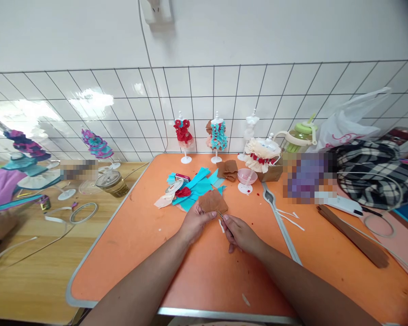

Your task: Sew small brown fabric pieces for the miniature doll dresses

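Left hand (194, 222) pinches brown sheet (212, 200), right hand (240, 233) metal tool (220, 215); red dress (183, 131) looks done, white mannequin (251, 125) bare.

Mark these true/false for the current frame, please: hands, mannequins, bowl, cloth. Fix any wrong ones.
1. The left hand holds a brown piece. True.
2. The right hand holds nothing. False: it grips a slim metal tool.
3. In the picture, the mannequin in red stands left of the mannequin in turquoise. True.
4. The pink bowl is left of the blue strips in the picture. False: it is to their right.
5. The plaid cloth lies on the picture's right side. True.
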`<state>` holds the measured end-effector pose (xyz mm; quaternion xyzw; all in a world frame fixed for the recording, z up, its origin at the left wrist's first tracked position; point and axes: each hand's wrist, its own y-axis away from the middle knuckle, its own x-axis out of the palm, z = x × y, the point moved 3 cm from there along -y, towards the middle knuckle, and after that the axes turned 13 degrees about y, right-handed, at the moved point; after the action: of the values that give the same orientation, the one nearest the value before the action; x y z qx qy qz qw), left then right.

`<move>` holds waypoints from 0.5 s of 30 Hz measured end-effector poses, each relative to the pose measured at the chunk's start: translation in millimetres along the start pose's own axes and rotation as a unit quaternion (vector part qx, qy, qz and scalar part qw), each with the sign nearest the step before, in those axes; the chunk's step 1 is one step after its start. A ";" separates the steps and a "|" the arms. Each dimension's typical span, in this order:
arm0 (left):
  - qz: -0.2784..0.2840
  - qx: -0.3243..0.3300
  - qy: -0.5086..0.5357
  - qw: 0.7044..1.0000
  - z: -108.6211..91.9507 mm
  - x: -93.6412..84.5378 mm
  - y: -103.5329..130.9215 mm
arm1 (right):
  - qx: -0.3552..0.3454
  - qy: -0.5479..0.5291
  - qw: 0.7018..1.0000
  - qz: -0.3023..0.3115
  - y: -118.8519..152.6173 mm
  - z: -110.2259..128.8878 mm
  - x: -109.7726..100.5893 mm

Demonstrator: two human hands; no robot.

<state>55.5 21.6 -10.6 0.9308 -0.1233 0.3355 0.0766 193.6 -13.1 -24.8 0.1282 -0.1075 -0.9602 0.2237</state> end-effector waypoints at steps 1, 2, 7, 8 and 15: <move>-0.002 -0.003 0.004 1.000 -0.3 -0.6 0.1 | -0.001 0.005 1.000 -0.006 -0.6 -1.9 -0.2; -0.006 -0.009 0.007 1.000 -0.6 -1.4 0.1 | -0.002 0.015 1.000 -0.014 -1.2 -3.9 -0.6; -0.027 -0.020 -0.040 0.999 -3.9 -4.9 0.1 | -0.020 0.112 0.991 -0.065 -2.8 -10.1 -3.2; -0.029 -0.018 -0.058 0.998 -4.3 -5.0 0.1 | -0.022 0.119 0.990 -0.066 -2.7 -10.1 -3.1; -0.056 -0.021 -0.087 0.994 -2.2 -5.4 1.4 | 0.004 0.045 0.999 -0.025 0.1 -4.9 -0.3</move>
<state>49.7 21.7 -12.3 0.9601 -0.0839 0.2457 0.1036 195.4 -13.8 -29.4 0.1747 -0.0983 -0.9583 0.2036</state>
